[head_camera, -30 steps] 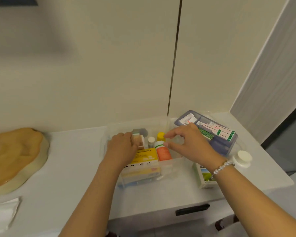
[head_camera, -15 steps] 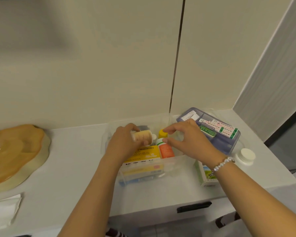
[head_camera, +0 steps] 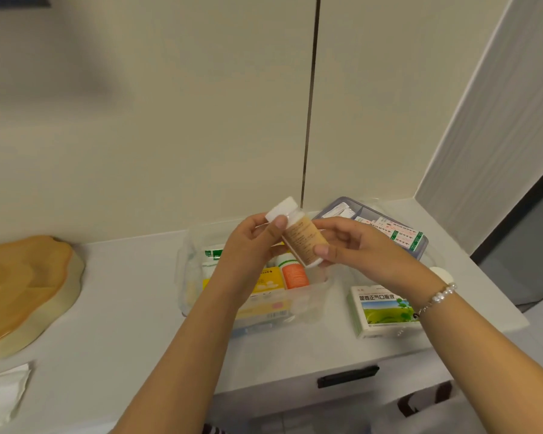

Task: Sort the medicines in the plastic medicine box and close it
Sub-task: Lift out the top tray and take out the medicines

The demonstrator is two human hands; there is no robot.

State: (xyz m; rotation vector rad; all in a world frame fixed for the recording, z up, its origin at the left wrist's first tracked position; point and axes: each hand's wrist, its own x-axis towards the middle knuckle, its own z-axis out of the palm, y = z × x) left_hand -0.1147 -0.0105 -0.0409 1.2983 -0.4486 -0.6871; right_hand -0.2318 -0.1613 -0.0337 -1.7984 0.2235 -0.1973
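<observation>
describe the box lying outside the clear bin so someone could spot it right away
On the white counter, look just right of the clear plastic medicine box, under the right hand's wrist. The carton lies flat there, alone outside, with a green meadow picture on its face.

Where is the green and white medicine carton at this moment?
In the head view, the carton lies flat on the white counter, outside the clear box, to its right, below the right wrist.
</observation>
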